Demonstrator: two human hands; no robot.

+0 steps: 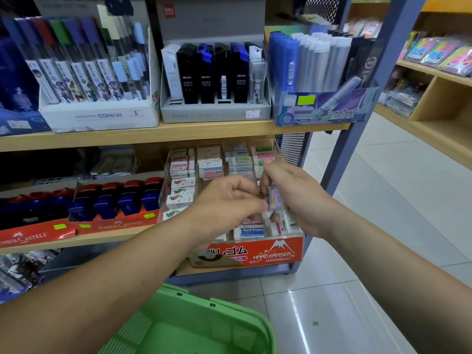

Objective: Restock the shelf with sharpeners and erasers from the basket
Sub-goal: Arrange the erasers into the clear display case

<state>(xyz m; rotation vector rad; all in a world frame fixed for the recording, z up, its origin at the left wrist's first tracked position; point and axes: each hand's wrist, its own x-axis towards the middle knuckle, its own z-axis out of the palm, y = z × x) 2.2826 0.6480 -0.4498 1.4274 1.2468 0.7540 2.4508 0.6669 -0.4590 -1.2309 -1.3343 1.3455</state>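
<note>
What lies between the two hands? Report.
A pink-printed eraser, gripped by the right hand and pinched by the left hand, in the head view.

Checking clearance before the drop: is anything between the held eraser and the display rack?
Nothing visible. The small pink-wrapped eraser, gripped by both the right hand and left hand, hovers right over the orange-fronted clear eraser rack.

Green basket, 6 o'clock: cut off by the lower edge, contents out of sight. Left hand hides the middle rows of the eraser display. Erasers in the right hand: blurred, count indeterminable. Left fingertip contact with them unclear.
</note>
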